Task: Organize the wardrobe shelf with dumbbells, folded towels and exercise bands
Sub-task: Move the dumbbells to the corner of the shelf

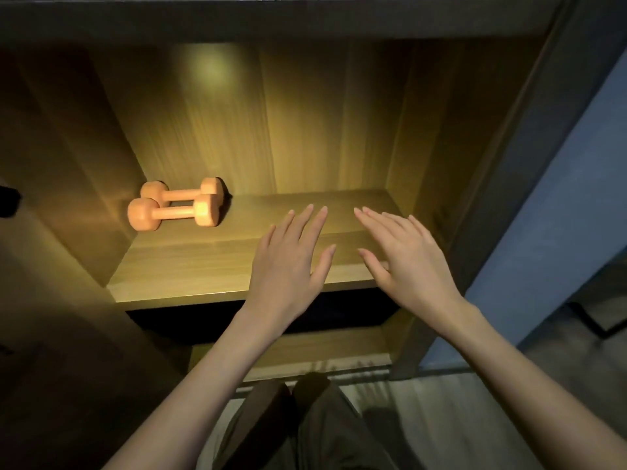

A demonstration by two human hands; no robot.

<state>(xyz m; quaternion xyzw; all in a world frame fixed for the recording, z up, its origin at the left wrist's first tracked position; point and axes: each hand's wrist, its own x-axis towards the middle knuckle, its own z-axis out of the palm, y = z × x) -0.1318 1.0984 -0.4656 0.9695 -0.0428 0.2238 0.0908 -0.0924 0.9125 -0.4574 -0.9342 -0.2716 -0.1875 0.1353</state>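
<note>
Orange dumbbells (pixel 176 213) lie parallel, long axes left-right; left hand (pixel 288 262) and right hand (pixel 410 262) flat, fingers (pixel 315 225) straight.

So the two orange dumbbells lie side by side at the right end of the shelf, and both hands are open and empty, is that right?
Not quite: the head view shows the dumbbells at the left end of the shelf, not the right. They do lie side by side, and the left hand and right hand are open and empty.
</note>
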